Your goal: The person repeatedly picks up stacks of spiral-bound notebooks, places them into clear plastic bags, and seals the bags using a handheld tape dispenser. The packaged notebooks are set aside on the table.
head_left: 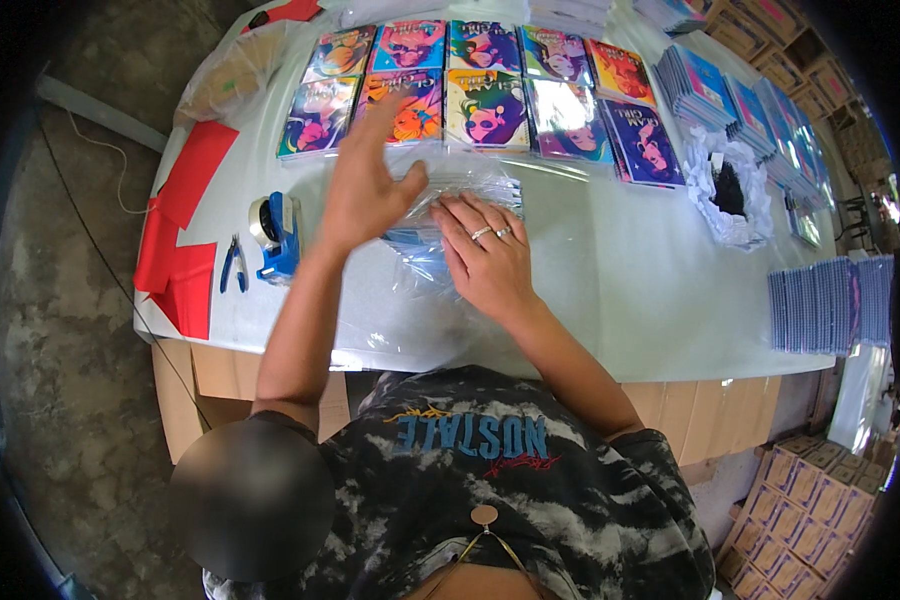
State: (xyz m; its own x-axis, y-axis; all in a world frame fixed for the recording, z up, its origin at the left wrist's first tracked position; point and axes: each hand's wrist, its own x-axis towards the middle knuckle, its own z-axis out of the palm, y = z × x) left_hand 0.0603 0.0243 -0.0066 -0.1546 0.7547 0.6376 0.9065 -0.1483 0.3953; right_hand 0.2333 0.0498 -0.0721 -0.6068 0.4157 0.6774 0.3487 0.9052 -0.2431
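A stack of notebooks (511, 196) lies in front of me under crinkled clear plastic film (425, 262). My right hand (487, 250), with rings on it, rests flat on the film with its fingers stretched out. Raised just left of the stack is my left hand (372, 190). Its fingers are spread and slightly blurred, and nothing shows in them. Beyond the hands, two rows of notebooks with colourful illustrated covers (485, 108) lie side by side. Most of the stack's surface is hidden by film and hands.
At left are a blue tape dispenser (282, 240), blue-handled pliers (234, 265) and red sheets (192, 180). At right stand notebook stacks (692, 85), a white bag with black contents (727, 190) and a row of spiral notebooks (812, 308). Cartons (805, 500) are piled at lower right.
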